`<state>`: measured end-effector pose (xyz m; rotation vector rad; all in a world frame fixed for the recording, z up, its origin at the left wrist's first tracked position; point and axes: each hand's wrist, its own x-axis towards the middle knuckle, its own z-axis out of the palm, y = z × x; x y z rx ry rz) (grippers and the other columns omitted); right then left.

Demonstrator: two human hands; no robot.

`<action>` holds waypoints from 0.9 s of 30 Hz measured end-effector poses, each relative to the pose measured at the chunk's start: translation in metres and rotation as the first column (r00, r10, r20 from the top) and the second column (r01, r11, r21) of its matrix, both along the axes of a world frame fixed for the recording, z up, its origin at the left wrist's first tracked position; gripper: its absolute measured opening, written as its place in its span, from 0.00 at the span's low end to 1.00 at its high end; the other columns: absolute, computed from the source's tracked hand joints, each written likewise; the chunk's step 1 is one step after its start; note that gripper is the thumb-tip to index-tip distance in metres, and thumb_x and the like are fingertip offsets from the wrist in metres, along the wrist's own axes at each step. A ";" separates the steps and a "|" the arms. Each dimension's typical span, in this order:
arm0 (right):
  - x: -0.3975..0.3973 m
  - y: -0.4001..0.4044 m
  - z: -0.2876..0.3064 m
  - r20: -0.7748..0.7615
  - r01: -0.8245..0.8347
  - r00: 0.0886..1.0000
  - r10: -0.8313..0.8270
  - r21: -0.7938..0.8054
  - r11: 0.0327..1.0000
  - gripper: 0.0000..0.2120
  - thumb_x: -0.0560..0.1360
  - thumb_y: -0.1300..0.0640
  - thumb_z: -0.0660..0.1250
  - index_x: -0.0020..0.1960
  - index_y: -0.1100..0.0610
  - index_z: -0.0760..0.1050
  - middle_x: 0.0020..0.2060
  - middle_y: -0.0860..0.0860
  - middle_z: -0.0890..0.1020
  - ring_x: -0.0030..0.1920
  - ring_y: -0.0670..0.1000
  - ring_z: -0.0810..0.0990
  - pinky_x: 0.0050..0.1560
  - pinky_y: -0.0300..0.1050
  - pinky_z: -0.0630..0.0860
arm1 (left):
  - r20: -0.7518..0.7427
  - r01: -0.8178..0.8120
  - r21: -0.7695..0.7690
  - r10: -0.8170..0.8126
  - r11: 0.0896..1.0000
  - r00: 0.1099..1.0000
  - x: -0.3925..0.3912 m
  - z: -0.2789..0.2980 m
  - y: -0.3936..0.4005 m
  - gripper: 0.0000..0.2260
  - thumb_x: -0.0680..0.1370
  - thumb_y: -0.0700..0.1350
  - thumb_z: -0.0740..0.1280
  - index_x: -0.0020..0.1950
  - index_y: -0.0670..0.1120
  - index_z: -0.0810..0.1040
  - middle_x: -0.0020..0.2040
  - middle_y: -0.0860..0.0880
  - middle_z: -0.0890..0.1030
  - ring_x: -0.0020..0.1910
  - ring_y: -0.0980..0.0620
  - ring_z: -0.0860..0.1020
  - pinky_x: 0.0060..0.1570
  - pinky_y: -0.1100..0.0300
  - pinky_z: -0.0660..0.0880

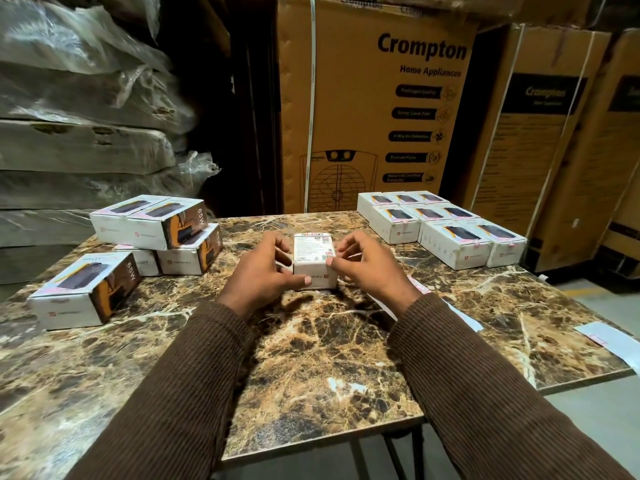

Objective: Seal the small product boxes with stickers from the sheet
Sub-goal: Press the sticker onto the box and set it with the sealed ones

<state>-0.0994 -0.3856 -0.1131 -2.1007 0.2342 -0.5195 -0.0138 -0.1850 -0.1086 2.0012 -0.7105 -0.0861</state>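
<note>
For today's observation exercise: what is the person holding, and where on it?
Both hands, left hand and right hand, grip one small white box by its opposite sides.

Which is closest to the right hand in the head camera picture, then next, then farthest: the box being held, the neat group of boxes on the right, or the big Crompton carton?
1. Held box: touching the right hand, table centre.
2. Neat group of boxes: back right of the table.
3. Crompton carton: behind the table.

Our right forearm hides most of the sticker sheet (462, 315). A second white sheet (609, 336) runs off the right edge. We cannot read the small box (313, 254) label.
</note>
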 end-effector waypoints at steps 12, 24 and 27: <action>-0.005 0.004 0.004 0.218 0.052 0.976 -0.025 -0.116 0.992 0.04 0.79 0.61 0.70 0.53 0.58 0.76 0.52 0.49 0.81 0.52 0.44 0.80 0.40 0.29 0.76 | 0.244 -0.092 -0.209 0.143 0.974 0.959 -0.002 0.002 -0.001 0.09 0.79 0.42 0.73 0.54 0.48 0.73 0.50 0.51 0.81 0.49 0.53 0.81 0.42 0.64 0.81; -0.006 0.008 0.010 0.452 0.069 0.892 -0.012 -0.111 0.991 0.11 0.80 0.58 0.71 0.62 0.52 0.79 0.55 0.43 0.83 0.55 0.40 0.81 0.50 0.38 0.81 | 0.350 -0.040 -0.340 0.166 0.940 0.922 -0.005 0.007 -0.002 0.13 0.78 0.43 0.75 0.61 0.51 0.79 0.55 0.54 0.82 0.54 0.56 0.82 0.52 0.51 0.85; -0.006 0.008 0.009 0.441 0.077 0.897 -0.011 -0.132 0.988 0.11 0.80 0.58 0.71 0.62 0.53 0.80 0.54 0.44 0.83 0.54 0.40 0.81 0.48 0.33 0.78 | 0.373 -0.049 -0.304 0.166 0.951 0.913 -0.004 0.005 -0.002 0.14 0.78 0.43 0.75 0.62 0.52 0.79 0.55 0.54 0.82 0.54 0.57 0.81 0.51 0.52 0.85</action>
